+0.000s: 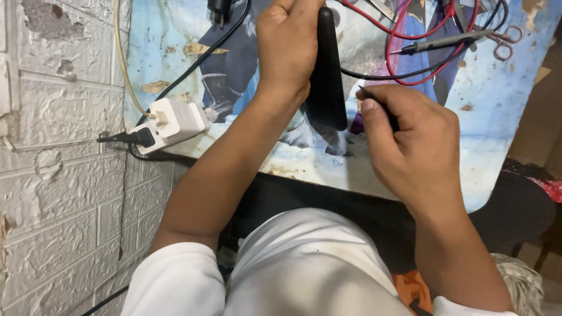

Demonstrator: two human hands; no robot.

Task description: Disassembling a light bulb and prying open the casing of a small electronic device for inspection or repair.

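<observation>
Head view: a dark phone (326, 70) is held on edge over the worn blue table mat (503, 117), long axis running away from the body
Left hand (287, 50): clamped round the phone's left side and top
Right hand (410, 137): fingers pinched together on a thin dark tool (380, 108), purple part just below it
Relation: the phone's lower end lies just left of the tool tip; right hand is nearer
Surroundings: white power adapter (175, 120) at left, red and black probe leads (421, 47) behind, scissors (503, 41) far right
</observation>
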